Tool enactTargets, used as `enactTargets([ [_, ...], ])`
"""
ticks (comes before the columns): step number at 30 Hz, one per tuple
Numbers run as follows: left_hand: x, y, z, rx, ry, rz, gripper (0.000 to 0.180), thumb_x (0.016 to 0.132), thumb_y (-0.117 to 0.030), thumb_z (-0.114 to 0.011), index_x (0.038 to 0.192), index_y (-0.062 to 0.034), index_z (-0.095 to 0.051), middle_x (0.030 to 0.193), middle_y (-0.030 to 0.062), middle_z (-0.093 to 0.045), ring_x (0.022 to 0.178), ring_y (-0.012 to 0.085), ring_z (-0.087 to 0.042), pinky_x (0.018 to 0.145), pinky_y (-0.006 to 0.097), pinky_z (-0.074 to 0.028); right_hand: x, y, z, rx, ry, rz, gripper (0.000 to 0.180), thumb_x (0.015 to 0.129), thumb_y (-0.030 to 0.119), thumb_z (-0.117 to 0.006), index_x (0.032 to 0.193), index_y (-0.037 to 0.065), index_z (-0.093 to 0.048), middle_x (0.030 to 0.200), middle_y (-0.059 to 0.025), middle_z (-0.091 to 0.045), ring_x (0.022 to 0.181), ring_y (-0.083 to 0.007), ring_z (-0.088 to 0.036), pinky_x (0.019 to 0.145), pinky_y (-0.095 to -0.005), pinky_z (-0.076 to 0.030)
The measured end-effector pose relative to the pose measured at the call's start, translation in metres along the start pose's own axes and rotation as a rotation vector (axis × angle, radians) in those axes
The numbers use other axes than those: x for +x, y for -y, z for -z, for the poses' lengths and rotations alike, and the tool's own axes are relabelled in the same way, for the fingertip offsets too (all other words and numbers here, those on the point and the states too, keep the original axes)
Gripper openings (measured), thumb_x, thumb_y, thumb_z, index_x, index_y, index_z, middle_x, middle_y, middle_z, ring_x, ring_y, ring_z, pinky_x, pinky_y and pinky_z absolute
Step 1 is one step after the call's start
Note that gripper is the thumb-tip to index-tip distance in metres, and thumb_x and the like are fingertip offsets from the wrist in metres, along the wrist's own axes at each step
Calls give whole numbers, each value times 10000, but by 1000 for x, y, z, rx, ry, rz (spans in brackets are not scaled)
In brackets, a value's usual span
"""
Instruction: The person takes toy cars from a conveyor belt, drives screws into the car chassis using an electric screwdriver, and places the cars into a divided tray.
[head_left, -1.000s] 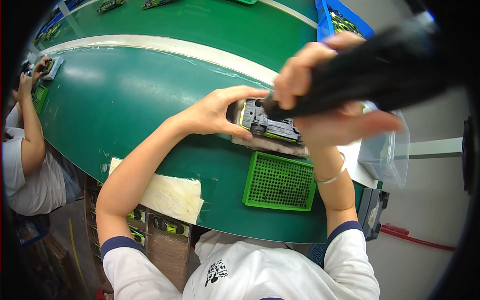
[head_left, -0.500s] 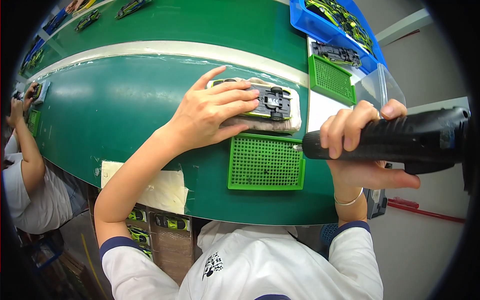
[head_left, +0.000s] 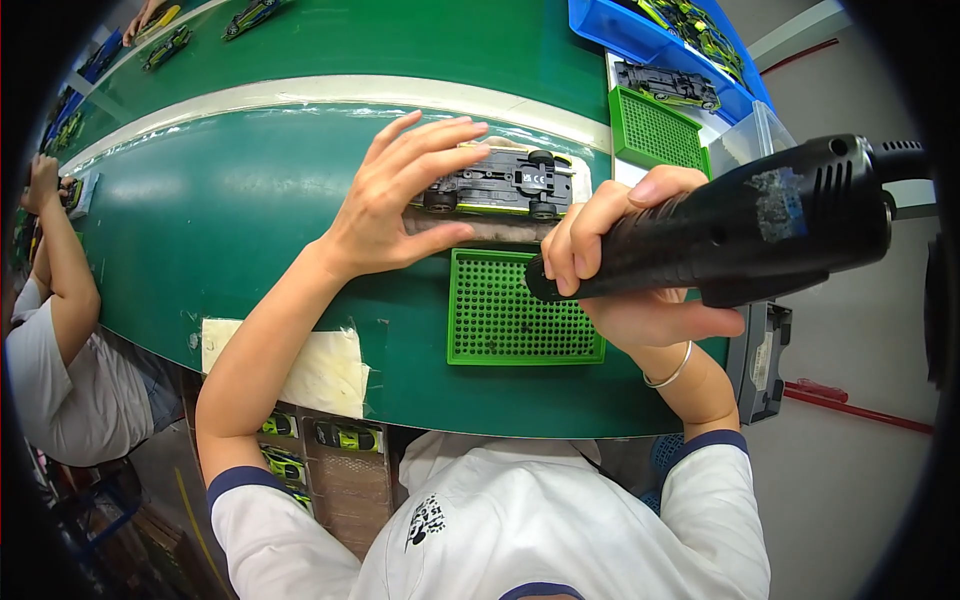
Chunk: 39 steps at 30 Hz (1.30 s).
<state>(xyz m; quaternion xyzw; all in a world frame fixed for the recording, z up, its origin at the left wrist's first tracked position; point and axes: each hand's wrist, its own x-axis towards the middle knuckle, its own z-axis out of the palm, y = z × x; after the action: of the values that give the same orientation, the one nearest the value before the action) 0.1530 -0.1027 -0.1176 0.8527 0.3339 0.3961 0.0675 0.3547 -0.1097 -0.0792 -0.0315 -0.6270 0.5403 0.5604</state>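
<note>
The toy car lies upside down on a grey pad on the green work surface, chassis up, wheels showing. My left hand rests on the car's left end, fingers spread and flat, thumb along the pad's near edge; it pins the car rather than grips it. My right hand is closed round a black electric screwdriver, held just right of the car and nearer to me, its body lying level with the tip end toward the car. The tip itself is hidden behind my fingers.

Directly below the car, touching the pad's near edge, sits a green perforated tray; the screwdriver overlaps its upper right corner. Right of the car and farther off stands a second green perforated tray, and beyond it another toy car and a blue bin of more cars. Left of the car, near the table edge, a cream taped patch. Far left, another person's arm at the same table. More cars lie on the far side of the surface.
</note>
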Motion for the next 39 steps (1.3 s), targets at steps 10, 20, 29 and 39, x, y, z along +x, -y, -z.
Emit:
enactTargets([
  [10,-2,8,1,-28,-62,60,458,654,-218,-649,1074,-94,-516,1134,75,-502,1065,233,-449,968,424,-241,0,-5,-3,41,13,-58,841,563,786,-347,1008,75,-298,585,-74,-447,416,-149,-446,406,-260,-424],
  [20,4,-6,3,187,214,-35,583,636,-362,-646,1142,-120,-488,1197,37,-468,1163,234,-371,1006,459,-168,37,34,11,-52,33,107,893,541,808,-356,1068,89,-302,616,-60,-433,447,-152,-454,433,-278,-412],
  [29,11,-19,1,239,234,13,580,614,-345,-674,1121,-126,-494,1165,2,-492,1122,192,-419,1006,466,-168,52,13,41,-158,-60,56,897,570,815,-290,1070,70,-315,631,-86,-448,476,-156,-458,450,-275,-406],
  [39,13,-19,1,221,247,32,566,614,-353,-673,1104,-121,-508,1155,14,-500,1129,199,-414,1002,480,-151,53,3,34,-347,-143,-139,825,617,775,-270,1017,55,-320,593,-69,-446,428,-128,-447,403,-225,-392],
])
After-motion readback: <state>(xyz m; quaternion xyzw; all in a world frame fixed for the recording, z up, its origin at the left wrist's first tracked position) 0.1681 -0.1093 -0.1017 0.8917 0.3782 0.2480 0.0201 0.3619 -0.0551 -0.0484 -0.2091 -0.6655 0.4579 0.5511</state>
